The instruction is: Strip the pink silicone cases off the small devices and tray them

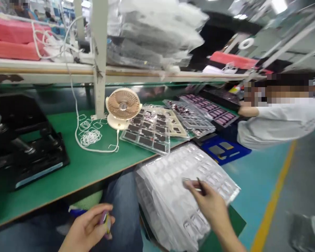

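Pinching a thin dark piece [200, 187] between thumb and fingertips, the right hand [208, 206] sits narrowly closed at five o'clock, just above a slumped stack of clear blister trays [181, 199]. At seven o'clock, the left hand [86, 227] curls around a small pink-and-purple object [105, 222], over a jeans-covered leg [123, 199].

Beyond them spreads a green surface [76, 175], with a black machine [23, 140] at nine o'clock and loops of white cable [90, 137] near twelve. Beside those stands a small cream fan [123, 104], next to a clear tray of dark rectangular pieces [147, 131]. Toward one o'clock lie trays of pink-purple pieces [210, 110] and a blue tray [223, 150]. A co-worker in a white top [278, 126] leans in at two o'clock, and a yellow floor line [273, 206] runs past at four. Overhead, a white shelf [42, 68] carries pink foam pads [13, 45].
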